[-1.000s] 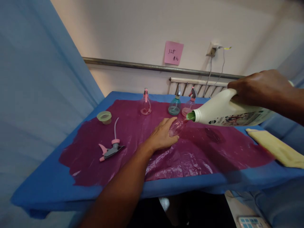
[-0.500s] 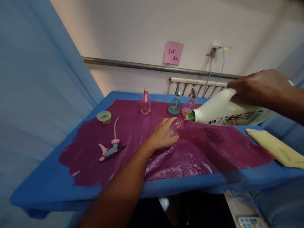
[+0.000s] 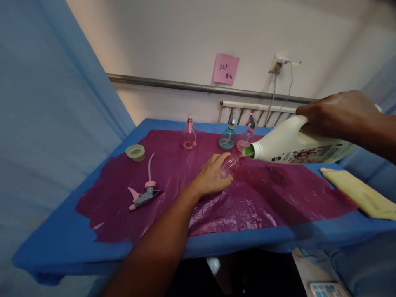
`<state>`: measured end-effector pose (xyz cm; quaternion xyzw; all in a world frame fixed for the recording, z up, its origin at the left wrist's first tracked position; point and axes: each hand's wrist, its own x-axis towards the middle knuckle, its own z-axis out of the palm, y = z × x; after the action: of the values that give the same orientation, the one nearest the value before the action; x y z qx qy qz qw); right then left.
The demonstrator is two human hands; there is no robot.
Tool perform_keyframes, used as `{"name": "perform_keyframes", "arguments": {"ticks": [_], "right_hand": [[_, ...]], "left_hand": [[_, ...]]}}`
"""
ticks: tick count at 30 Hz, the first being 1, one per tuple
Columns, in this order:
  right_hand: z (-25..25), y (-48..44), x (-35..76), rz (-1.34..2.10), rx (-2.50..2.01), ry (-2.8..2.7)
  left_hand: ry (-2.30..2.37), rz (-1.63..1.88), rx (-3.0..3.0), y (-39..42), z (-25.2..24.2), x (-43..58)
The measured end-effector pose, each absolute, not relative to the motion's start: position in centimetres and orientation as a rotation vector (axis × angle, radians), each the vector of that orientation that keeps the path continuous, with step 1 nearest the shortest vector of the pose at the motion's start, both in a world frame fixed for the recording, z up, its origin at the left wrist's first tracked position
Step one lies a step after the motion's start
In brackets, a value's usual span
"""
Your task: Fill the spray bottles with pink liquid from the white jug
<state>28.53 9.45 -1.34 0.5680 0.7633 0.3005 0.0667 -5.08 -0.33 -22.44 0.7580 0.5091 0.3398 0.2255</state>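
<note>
My left hand is wrapped round a clear spray bottle without its top, which leans to the right just over the purple plastic sheet. From the right, my right hand grips the handle of a large cream-coloured jug, tipped nearly level. The jug's green-lined spout meets the bottle's mouth; whether liquid is flowing I cannot make out. To the left of my forearm lies the bottle's kind of trigger spray head, grey and pink with a tube.
Behind stand a pink-topped spray bottle, a teal spray bottle and another pink one. A small translucent green tub sits at left. A folded yellow cloth lies on the blue table cover at right.
</note>
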Motion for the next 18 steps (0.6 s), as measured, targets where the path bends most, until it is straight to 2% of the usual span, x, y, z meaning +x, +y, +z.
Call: {"name": "perform_keyframes", "arguments": {"ticks": [8,18], "right_hand": [[-0.77,9.32,28.15,0.820,1.728,2.302],[-1.09,9.32,28.32,0.870,1.713,2.295]], "left_hand": [[1.402,0.932,2.080,-0.42,-22.23,-5.03],[1.411,0.932,2.074,-0.46,-22.13,-4.98]]}}
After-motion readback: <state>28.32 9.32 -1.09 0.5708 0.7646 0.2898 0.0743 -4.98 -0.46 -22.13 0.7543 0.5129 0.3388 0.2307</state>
